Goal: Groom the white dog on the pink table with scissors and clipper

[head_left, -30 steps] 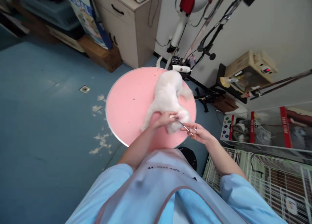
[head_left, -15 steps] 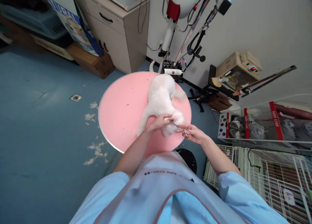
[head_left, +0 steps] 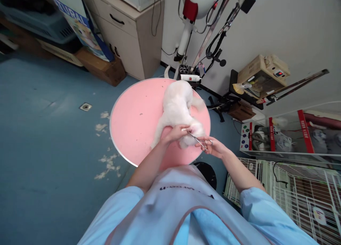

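Holding a scissor-handled metal tool (head_left: 197,140) toward 10 o'clock: right hand (head_left: 213,147). Touching the white dog (head_left: 177,104) beside its head (head_left: 197,127), exact grip indeterminable: left hand (head_left: 176,134).

blue floor (head_left: 53,149): glare lay left of left hand (head_left: 174,133)
white fur (head_left: 177,102): looked washed out
pet carrier (head_left: 39,26): was dim, blurred

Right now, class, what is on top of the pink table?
On the table lies a white animal, dark specks beside it; the surface beneath its body is hidden.
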Demonstrator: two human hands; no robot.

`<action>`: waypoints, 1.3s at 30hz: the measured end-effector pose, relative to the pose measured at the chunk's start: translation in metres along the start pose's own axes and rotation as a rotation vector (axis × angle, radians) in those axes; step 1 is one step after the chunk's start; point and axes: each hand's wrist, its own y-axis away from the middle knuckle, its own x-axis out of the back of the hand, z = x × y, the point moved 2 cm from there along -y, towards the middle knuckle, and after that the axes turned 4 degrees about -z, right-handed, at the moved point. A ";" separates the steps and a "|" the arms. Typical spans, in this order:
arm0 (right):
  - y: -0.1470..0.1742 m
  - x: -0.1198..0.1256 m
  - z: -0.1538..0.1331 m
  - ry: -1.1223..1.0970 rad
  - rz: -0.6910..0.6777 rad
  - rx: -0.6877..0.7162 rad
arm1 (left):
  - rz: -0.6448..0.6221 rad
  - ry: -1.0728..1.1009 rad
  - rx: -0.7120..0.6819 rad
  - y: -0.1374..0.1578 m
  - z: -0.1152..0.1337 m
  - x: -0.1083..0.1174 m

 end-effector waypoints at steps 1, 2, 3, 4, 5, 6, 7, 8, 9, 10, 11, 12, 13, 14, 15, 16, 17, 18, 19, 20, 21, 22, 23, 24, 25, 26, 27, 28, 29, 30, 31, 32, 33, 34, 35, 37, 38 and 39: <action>-0.002 0.000 0.000 0.003 0.002 0.000 | -0.009 -0.001 0.008 0.000 0.001 0.000; -0.003 0.001 0.001 0.004 -0.001 0.007 | -0.018 -0.002 0.016 0.001 0.002 0.000; -0.003 0.001 0.002 0.004 -0.008 0.015 | -0.026 -0.002 0.022 0.001 0.003 0.000; -0.003 0.001 0.002 0.003 -0.015 0.025 | -0.028 0.000 0.027 0.002 0.004 0.000; -0.001 0.001 0.003 0.002 -0.022 0.037 | -0.028 0.004 0.031 0.002 0.005 0.000; 0.000 0.001 0.003 0.004 -0.026 0.053 | -0.026 0.007 0.036 0.002 0.006 0.000; 0.002 0.001 0.003 0.009 -0.029 0.067 | -0.023 0.011 0.040 0.002 0.006 0.000; 0.004 0.001 0.002 0.015 -0.033 0.080 | -0.022 0.013 0.042 0.002 0.007 0.000; 0.005 0.000 0.001 0.020 -0.038 0.084 | -0.022 0.013 0.042 0.002 0.007 0.000; 0.006 0.000 0.001 0.022 -0.043 0.078 | -0.022 0.012 0.041 0.002 0.008 0.000; 0.005 0.000 0.001 0.023 -0.043 0.064 | -0.022 0.010 0.040 0.002 0.008 0.000; 0.004 0.000 0.000 0.022 -0.037 0.048 | -0.020 0.007 0.040 0.001 0.008 0.000; 0.002 0.000 0.000 0.020 -0.027 0.033 | -0.018 0.002 0.038 0.001 0.008 0.000; 0.000 0.000 0.000 0.019 -0.016 0.022 | -0.018 -0.002 0.034 0.001 0.009 0.000; -0.002 0.000 -0.001 0.018 -0.006 0.018 | -0.019 -0.003 0.031 0.002 0.009 0.001; -0.003 0.000 -0.001 0.017 0.001 0.021 | -0.022 -0.001 0.026 0.002 0.010 0.001; -0.003 0.000 -0.001 0.017 0.003 0.026 | -0.026 0.004 0.023 0.002 0.010 0.000; -0.002 0.000 -0.002 0.019 0.001 0.036 | -0.030 0.012 0.017 0.003 0.011 0.000; -0.001 -0.001 -0.002 0.021 -0.001 0.051 | -0.035 0.023 0.010 0.003 0.011 0.000; 0.001 -0.001 -0.003 0.023 0.000 0.072 | -0.038 0.036 0.004 0.003 0.011 0.000; 0.002 -0.001 -0.004 0.024 0.003 0.089 | -0.040 0.051 0.000 0.003 0.012 0.000; 0.003 -0.002 -0.005 0.023 0.006 0.095 | -0.039 0.063 0.001 0.003 0.012 -0.001; 0.004 -0.002 -0.005 0.021 0.009 0.087 | -0.038 0.072 0.009 0.003 0.012 0.000; 0.003 -0.002 -0.005 0.019 0.014 0.068 | -0.039 0.079 0.022 0.002 0.012 0.000; 0.001 -0.002 -0.005 0.020 0.019 0.044 | -0.040 0.082 0.036 0.002 0.011 0.000; -0.001 -0.001 -0.004 0.023 0.021 0.024 | -0.044 0.083 0.045 0.002 0.011 0.000; -0.003 -0.001 -0.003 0.028 0.021 0.015 | -0.048 0.083 0.049 0.001 0.010 0.000; -0.005 -0.001 -0.003 0.034 0.020 0.018 | -0.051 0.085 0.049 0.001 0.010 0.001; -0.006 -0.001 -0.003 0.039 0.018 0.029 | -0.051 0.088 0.048 0.000 0.009 0.001; -0.007 -0.001 -0.003 0.044 0.015 0.043 | -0.048 0.091 0.044 0.000 0.008 0.001; -0.006 -0.001 -0.004 0.047 0.012 0.059 | -0.050 0.096 0.040 0.000 0.007 0.001; -0.004 -0.001 -0.005 0.049 0.009 0.076 | -0.054 0.103 0.034 0.000 0.006 0.001; -0.002 -0.002 -0.006 0.049 0.008 0.090 | -0.059 0.109 0.028 0.000 0.005 0.001; 0.000 -0.002 -0.008 0.047 0.005 0.098 | -0.061 0.113 0.025 0.000 0.005 0.000; 0.003 -0.002 -0.009 0.042 -0.001 0.095 | -0.057 0.111 0.024 0.000 0.004 0.000; 0.006 -0.001 -0.010 0.034 -0.021 0.060 | -0.031 0.078 0.029 0.000 0.002 -0.001; 0.008 -0.001 -0.010 0.033 -0.033 0.037 | 0.005 0.031 0.029 0.000 0.001 -0.002; 0.008 0.000 -0.009 0.032 -0.043 0.015 | 0.041 -0.025 0.024 -0.001 0.000 -0.002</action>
